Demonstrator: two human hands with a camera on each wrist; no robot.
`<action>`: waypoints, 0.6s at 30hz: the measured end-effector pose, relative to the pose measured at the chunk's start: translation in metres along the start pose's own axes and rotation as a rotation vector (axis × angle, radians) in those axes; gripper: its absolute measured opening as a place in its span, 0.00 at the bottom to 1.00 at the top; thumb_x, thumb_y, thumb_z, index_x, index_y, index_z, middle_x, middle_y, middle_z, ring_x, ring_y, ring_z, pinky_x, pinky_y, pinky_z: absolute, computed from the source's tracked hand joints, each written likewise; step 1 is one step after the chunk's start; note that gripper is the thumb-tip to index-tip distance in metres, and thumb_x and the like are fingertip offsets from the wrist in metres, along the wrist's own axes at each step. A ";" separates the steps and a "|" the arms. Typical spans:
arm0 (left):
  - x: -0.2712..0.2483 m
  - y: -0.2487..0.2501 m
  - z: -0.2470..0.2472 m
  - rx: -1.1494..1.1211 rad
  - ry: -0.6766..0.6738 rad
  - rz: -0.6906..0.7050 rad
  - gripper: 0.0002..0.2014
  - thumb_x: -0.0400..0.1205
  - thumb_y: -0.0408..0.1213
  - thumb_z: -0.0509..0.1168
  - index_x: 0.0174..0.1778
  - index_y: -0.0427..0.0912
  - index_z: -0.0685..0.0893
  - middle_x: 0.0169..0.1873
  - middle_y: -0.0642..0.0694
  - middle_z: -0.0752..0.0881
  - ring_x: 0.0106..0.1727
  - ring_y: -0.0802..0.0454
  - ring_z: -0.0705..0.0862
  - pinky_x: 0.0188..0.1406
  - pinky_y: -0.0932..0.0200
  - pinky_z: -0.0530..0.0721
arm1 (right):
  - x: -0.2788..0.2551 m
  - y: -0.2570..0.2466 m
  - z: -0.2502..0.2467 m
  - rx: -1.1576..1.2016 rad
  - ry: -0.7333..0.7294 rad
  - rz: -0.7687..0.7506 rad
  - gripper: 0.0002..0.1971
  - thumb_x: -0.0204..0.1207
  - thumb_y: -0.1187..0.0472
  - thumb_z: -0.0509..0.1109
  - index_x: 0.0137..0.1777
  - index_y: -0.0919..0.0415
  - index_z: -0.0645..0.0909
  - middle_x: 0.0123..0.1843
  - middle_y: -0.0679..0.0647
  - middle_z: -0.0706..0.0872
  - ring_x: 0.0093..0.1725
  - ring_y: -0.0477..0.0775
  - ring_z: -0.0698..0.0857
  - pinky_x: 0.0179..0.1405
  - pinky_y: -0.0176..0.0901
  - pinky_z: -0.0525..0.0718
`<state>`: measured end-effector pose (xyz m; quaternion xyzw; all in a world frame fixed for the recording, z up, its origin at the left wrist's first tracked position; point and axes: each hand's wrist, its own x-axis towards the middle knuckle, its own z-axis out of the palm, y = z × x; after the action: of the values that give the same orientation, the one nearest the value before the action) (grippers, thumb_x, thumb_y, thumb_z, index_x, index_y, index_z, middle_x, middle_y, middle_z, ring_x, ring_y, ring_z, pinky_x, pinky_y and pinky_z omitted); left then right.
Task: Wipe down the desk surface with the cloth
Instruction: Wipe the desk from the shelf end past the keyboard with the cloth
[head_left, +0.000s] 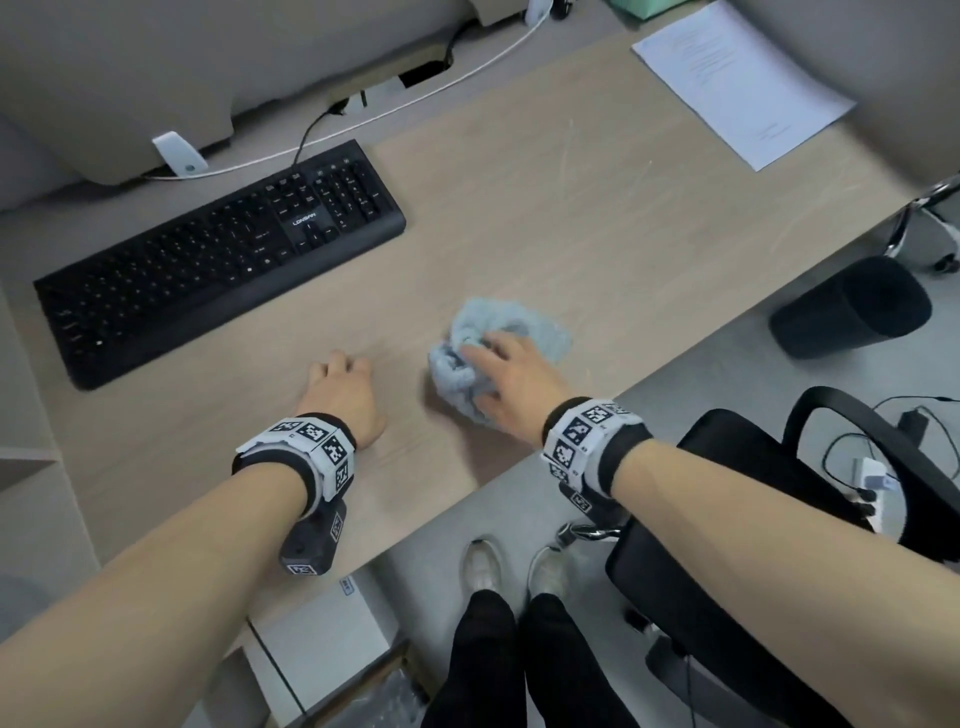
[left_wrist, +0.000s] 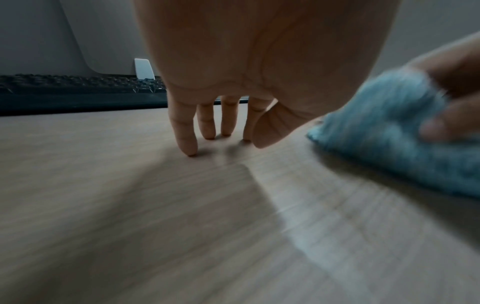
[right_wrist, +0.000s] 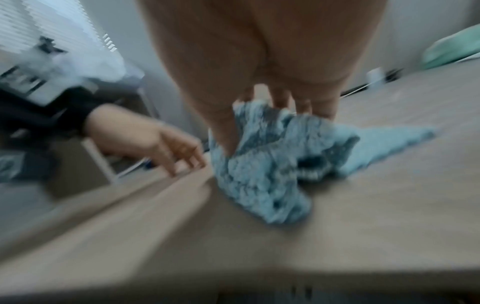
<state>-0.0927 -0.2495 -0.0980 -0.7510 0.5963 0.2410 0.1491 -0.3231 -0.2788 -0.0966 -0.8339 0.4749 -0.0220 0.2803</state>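
A crumpled light-blue cloth (head_left: 540, 327) lies on the pale wood desk (head_left: 571, 208) near its front edge. My right hand (head_left: 511, 374) is on top of it, thumb and fingers dug into the bunched folds and gripping them. In the blurred right wrist view, the cloth (right_wrist: 272, 176) bulges under the right hand (right_wrist: 262, 123), with one flat corner trailing away. My left hand (head_left: 340, 384) stands empty just left of the cloth. Its fingertips (left_wrist: 192, 152) touch the bare desk, and the cloth (left_wrist: 376, 127) is close on the right.
A black keyboard (head_left: 218, 249) lies at the left, with a white cable (head_left: 363, 117) behind it. A printed sheet (head_left: 737, 78) sits at the far right corner. Off the desk edge are a black office chair (head_left: 779, 519) and a dark cylinder (head_left: 852, 306) on the floor.
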 end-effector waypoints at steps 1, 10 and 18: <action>-0.001 0.001 -0.001 0.005 -0.010 0.000 0.28 0.73 0.38 0.65 0.71 0.40 0.71 0.69 0.39 0.70 0.69 0.35 0.68 0.71 0.45 0.72 | -0.001 -0.006 0.014 -0.090 -0.106 -0.061 0.29 0.78 0.54 0.69 0.79 0.52 0.67 0.81 0.61 0.66 0.76 0.70 0.67 0.76 0.60 0.68; -0.006 -0.009 -0.006 0.006 -0.020 0.062 0.30 0.72 0.35 0.65 0.73 0.43 0.71 0.70 0.41 0.70 0.69 0.38 0.69 0.71 0.49 0.73 | 0.022 0.111 -0.007 -0.264 0.045 0.237 0.36 0.83 0.49 0.60 0.86 0.58 0.50 0.87 0.65 0.52 0.84 0.73 0.55 0.83 0.66 0.56; 0.020 0.011 -0.027 0.000 -0.011 -0.048 0.23 0.74 0.32 0.62 0.67 0.41 0.76 0.64 0.38 0.76 0.65 0.37 0.74 0.68 0.47 0.75 | 0.025 0.035 0.028 -0.350 -0.247 -0.138 0.38 0.81 0.61 0.62 0.87 0.56 0.47 0.88 0.59 0.39 0.85 0.71 0.42 0.83 0.70 0.47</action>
<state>-0.0951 -0.2827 -0.0860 -0.7637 0.5773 0.2417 0.1580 -0.3283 -0.2998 -0.1427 -0.8967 0.3753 0.1441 0.1852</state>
